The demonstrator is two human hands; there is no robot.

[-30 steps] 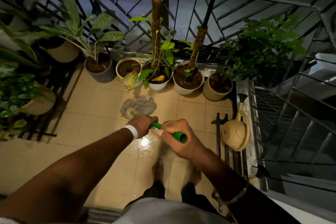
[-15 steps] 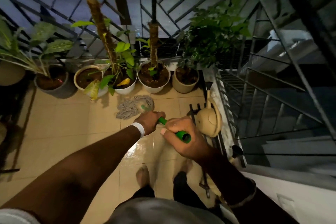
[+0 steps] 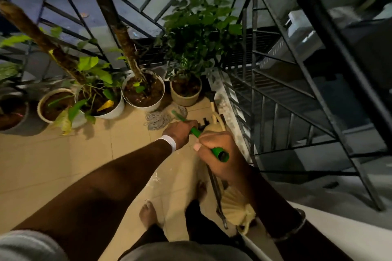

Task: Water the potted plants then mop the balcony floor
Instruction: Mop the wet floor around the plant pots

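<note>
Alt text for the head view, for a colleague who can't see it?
Two hands grip a green mop handle, left hand lower, right hand at its top. The grey mop head lies on the tiled floor before potted plants by a black railing. A tan watering can sits nearby.

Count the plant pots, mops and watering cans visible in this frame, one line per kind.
Plant pots: 5 (dark pot, cream pot, left white pot, right white pot, beige pot)
Mop: 1
Watering can: 1, partly hidden behind the hands
Total: 7
</note>
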